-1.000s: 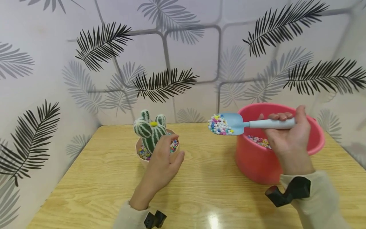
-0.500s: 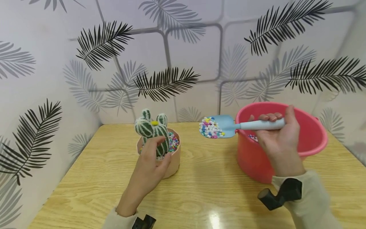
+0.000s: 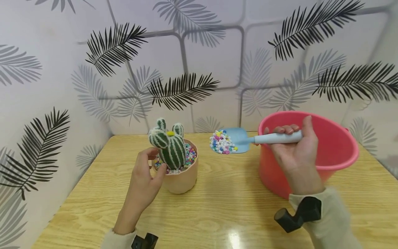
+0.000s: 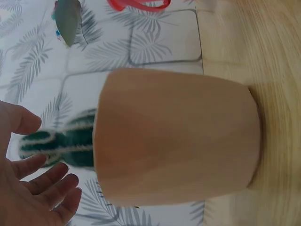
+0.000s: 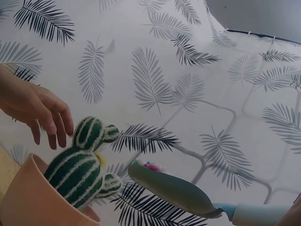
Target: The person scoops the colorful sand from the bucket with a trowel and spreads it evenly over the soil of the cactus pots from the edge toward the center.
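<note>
A knitted-looking green cactus (image 3: 172,152) with white stripes and a yellow flower stands in a peach pot (image 3: 181,181) filled with colourful pebbles. My left hand (image 3: 141,181) hovers at the pot's left side, fingers loosely bent around the near side of the cactus; the right wrist view shows this hand (image 5: 40,108) above the pot rim. With my right hand (image 3: 296,159) I grip the pale handle of a light blue garden trowel (image 3: 239,135), palm up. Its blade lies level, carrying a heap of multicoloured pebbles (image 3: 222,142), between pot and bucket.
A large pink-red bucket (image 3: 272,173) stands on the right, partly behind my right hand and forearm. Pot and bucket rest on a light wood-grain table (image 3: 214,214). Behind it rises a wall (image 3: 214,62) covered in a leaf pattern.
My right hand has carried the loaded trowel left, away from over the bucket toward the pot. My left hand has moved left, from in front of the cactus to its side.
</note>
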The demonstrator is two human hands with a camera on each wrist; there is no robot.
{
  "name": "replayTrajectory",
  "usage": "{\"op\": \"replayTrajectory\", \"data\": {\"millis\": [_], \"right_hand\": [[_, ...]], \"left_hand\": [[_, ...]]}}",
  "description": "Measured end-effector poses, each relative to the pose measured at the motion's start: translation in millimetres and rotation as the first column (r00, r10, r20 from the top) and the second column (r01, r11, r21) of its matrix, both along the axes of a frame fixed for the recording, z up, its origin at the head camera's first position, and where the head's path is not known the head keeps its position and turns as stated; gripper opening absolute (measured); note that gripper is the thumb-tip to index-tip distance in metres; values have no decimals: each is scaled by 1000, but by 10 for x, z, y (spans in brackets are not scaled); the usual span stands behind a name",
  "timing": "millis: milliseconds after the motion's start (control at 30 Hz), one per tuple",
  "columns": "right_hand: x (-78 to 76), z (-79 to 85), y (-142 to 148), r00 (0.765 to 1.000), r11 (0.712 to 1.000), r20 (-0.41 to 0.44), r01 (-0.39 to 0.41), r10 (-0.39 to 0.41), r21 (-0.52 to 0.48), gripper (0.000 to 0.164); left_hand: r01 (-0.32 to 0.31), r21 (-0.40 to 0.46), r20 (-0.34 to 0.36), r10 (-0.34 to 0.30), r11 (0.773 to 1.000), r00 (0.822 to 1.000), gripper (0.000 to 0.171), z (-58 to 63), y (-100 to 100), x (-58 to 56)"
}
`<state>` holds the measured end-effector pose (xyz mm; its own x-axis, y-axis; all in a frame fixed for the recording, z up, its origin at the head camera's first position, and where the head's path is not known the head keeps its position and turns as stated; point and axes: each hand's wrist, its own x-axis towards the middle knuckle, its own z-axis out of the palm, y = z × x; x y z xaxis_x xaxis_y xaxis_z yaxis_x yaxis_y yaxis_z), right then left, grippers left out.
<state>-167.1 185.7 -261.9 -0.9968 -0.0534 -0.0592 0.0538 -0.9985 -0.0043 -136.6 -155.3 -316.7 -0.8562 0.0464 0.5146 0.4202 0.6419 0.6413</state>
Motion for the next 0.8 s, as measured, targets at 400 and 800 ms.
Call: {"op": "replayTrajectory", "data": {"millis": [400,800], "right_hand": [[53,2,-200,1000,1000,10,-4,4,6,44],[94,7,-493,1000,987,8,-22,21,156,46]], "left_hand": [[-2,44,96,-2,999,995,45,-108,-246,-169],[177,167,268,-217,970,939,60,-294,-443,-471]]}}
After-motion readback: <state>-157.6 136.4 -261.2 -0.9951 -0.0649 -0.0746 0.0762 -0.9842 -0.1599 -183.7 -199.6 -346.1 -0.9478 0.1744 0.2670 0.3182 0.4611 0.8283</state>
